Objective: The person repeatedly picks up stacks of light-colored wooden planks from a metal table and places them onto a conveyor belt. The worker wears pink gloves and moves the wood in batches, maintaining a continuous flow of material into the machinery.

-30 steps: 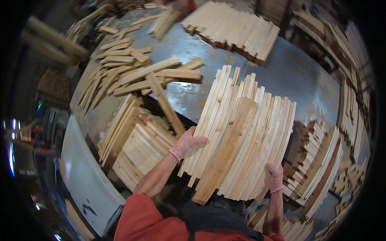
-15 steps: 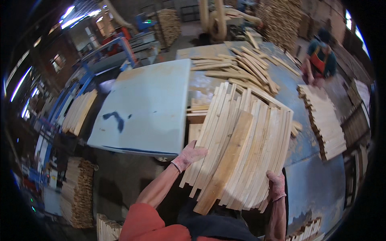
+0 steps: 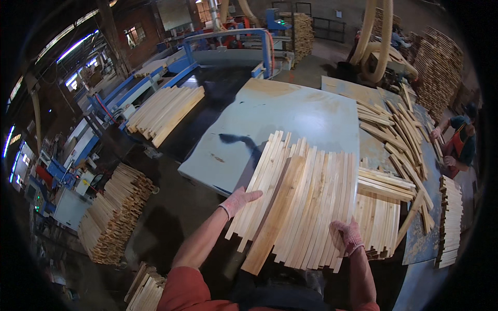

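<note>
Holds a row of pale wooden slats aloft, clamped at the left edge by the left hand and near the lower right corner by the right hand, with fingers hidden underneath. Looks already gathered side by side, ends uneven, with a browner board apparently on top; seemingly not yet set down. Just beyond, partly hides a pale panel and, at right, a stack of slats. Farther right, shows loose slats heaped ungathered on the bench. At the dim right rim, includes a co-worker, hard to make out. Farther back, includes a blue-framed machine.
</note>
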`<action>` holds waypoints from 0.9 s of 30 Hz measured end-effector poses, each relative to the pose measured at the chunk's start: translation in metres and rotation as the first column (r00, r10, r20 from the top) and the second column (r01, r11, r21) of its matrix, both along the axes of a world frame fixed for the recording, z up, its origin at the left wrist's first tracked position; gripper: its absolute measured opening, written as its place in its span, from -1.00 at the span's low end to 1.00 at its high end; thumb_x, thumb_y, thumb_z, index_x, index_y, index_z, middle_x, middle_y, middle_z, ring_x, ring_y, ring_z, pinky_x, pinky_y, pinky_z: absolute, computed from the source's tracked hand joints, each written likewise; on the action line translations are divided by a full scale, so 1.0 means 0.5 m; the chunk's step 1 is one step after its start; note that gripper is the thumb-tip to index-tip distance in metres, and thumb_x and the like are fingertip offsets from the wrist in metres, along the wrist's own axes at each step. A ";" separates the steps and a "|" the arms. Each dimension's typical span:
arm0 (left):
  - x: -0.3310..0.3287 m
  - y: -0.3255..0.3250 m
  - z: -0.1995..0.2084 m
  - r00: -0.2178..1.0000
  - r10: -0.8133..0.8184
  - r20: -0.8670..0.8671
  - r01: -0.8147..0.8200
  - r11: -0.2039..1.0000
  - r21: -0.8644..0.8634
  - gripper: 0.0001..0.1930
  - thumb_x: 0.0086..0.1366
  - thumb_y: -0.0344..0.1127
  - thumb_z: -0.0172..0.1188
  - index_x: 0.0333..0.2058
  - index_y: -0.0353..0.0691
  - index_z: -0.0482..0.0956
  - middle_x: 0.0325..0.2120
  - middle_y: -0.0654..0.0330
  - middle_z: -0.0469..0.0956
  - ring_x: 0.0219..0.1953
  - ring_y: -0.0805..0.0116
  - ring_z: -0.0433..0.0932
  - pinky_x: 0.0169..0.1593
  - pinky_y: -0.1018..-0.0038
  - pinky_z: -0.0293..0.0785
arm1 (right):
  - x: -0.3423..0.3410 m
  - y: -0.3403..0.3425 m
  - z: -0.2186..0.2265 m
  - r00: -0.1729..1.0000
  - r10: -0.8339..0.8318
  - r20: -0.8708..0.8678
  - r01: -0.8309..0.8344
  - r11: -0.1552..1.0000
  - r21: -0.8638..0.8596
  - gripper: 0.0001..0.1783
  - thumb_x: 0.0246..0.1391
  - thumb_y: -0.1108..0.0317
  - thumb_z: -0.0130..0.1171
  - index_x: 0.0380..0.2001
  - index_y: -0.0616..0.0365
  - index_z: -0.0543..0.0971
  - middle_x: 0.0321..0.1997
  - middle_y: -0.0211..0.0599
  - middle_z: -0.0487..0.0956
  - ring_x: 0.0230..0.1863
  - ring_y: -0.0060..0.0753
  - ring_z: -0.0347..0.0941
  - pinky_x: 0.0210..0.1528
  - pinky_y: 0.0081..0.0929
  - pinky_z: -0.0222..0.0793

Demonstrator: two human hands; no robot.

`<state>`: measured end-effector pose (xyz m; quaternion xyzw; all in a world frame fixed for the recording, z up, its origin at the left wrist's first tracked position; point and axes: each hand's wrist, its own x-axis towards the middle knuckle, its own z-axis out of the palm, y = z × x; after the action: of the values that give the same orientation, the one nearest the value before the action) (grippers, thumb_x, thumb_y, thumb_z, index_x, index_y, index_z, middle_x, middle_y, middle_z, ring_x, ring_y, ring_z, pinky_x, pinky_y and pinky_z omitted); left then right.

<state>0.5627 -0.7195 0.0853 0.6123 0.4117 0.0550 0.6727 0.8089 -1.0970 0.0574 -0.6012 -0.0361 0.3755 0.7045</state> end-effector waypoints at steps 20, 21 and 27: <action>-0.023 0.858 -0.007 0.833 0.153 -0.532 0.320 0.652 0.687 0.01 0.38 0.54 -0.09 0.51 -0.19 0.22 0.53 -0.25 0.09 0.51 -0.28 0.14 0.54 0.04 0.07 | -0.078 0.945 -0.023 0.980 0.075 0.186 -0.044 0.986 -0.163 -0.35 0.13 0.17 0.46 0.14 0.29 0.41 -0.06 -0.09 0.68 -0.10 -0.34 0.63 -0.03 -0.33 0.59; -0.032 0.893 0.000 0.843 0.146 -0.517 0.326 0.626 0.708 0.03 0.38 0.54 -0.08 0.51 -0.21 0.23 0.53 -0.24 0.08 0.53 -0.26 0.12 0.55 0.04 0.04 | -0.082 0.993 -0.022 0.980 0.083 0.184 -0.058 0.989 -0.137 -0.35 0.13 0.17 0.46 0.13 0.29 0.41 -0.06 -0.08 0.68 -0.10 -0.33 0.63 -0.03 -0.33 0.59; -0.066 0.952 0.097 0.748 0.108 -0.655 0.531 0.494 0.689 0.06 0.22 0.41 0.30 0.40 -0.41 0.36 0.51 -0.25 0.13 0.55 -0.14 0.10 0.58 0.10 -0.02 | -0.129 1.207 0.016 0.971 0.142 0.194 -0.112 0.981 -0.161 -0.33 0.13 0.14 0.45 0.14 0.28 0.39 -0.04 -0.05 0.68 -0.08 -0.29 0.65 0.00 -0.32 0.59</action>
<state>0.5295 -0.2434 0.1336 0.8884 0.4427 -0.0468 0.1119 0.7444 -0.4934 0.0656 -0.6839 -0.1185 0.3578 0.6246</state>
